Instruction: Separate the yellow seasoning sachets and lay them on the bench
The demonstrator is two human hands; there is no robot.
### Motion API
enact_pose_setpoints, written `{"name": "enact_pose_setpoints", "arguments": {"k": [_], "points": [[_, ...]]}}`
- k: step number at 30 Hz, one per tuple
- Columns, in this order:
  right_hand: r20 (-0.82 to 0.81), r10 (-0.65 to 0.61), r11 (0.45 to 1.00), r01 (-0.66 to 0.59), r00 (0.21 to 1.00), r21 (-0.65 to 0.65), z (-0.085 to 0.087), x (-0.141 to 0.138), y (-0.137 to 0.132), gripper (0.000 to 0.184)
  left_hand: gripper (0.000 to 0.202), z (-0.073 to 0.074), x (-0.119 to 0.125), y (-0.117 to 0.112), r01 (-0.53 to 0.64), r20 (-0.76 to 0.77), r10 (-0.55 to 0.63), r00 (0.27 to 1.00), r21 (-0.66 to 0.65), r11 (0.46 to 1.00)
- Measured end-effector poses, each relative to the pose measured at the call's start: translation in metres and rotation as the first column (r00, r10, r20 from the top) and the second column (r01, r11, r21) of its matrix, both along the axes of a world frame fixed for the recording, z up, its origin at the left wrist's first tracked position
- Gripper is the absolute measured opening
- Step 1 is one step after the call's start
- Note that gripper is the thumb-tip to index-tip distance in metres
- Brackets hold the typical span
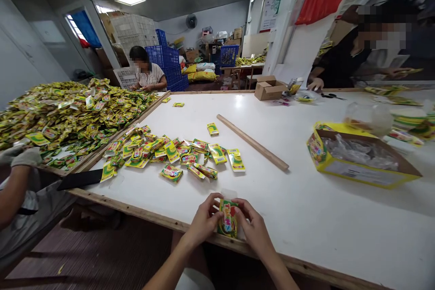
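Note:
A small green and yellow candy packet (228, 219) with colourful lettering is held upright at the table's front edge. My left hand (206, 217) grips its left side, thumb on the front. On its right side my right hand (252, 223) holds it the same way. A pale, see-through flap or sleeve (229, 194) shows at the packet's top; I cannot tell whether it belongs to the packet. Beyond my hands lies a loose heap of similar packets (159, 149), with one single packet (212, 129) lying apart from it.
A wooden stick (253, 142) lies across the white table (288, 217). To the right stands an open yellow display box (363, 158) with clear plastic inside. A brown carton (269, 88) and scissors (335, 96) sit farther back. At left, a big packet pile (78, 108) and a co-worker's gloved hand (26, 157).

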State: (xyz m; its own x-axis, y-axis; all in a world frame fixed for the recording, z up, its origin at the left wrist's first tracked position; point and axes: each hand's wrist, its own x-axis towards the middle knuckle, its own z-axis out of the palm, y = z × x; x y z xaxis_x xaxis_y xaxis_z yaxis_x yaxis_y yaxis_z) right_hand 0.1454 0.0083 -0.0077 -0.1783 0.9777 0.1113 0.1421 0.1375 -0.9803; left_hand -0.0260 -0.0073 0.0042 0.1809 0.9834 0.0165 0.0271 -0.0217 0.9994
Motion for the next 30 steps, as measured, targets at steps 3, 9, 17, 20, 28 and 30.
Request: {"name": "enact_pose_setpoints", "arguments": {"k": [3,9,17,20,28,30], "points": [[0.009,-0.035,0.998,0.034,0.999,0.050,-0.001,-0.002,0.008,0.032,0.026,0.000,0.000,0.006,-0.057,-0.026,0.057,0.998,0.022,0.998],[-0.129,-0.150,0.984,0.161,0.980,0.079,-0.009,-0.009,0.013,0.039,0.029,0.002,0.005,0.009,-0.142,0.032,0.140,0.990,0.099,0.985],[-0.045,-0.148,0.979,0.153,0.988,0.132,0.006,-0.015,-0.002,0.033,0.010,0.014,0.014,0.005,-0.208,-0.160,0.255,0.954,0.261,0.942],[-0.033,-0.190,0.976,0.193,0.981,0.105,0.010,-0.018,-0.006,0.035,0.010,0.018,0.017,0.004,-0.258,-0.155,0.300,0.941,0.244,0.935],[0.014,-0.226,0.972,0.225,0.974,0.062,0.016,-0.021,0.002,0.040,0.010,0.019,0.021,0.012,-0.285,-0.117,0.305,0.945,0.164,0.944],[0.012,-0.202,0.977,0.200,0.979,0.067,0.015,-0.020,0.000,0.039,0.012,0.016,0.019,0.011,-0.272,-0.091,0.289,0.953,0.159,0.949]]}}
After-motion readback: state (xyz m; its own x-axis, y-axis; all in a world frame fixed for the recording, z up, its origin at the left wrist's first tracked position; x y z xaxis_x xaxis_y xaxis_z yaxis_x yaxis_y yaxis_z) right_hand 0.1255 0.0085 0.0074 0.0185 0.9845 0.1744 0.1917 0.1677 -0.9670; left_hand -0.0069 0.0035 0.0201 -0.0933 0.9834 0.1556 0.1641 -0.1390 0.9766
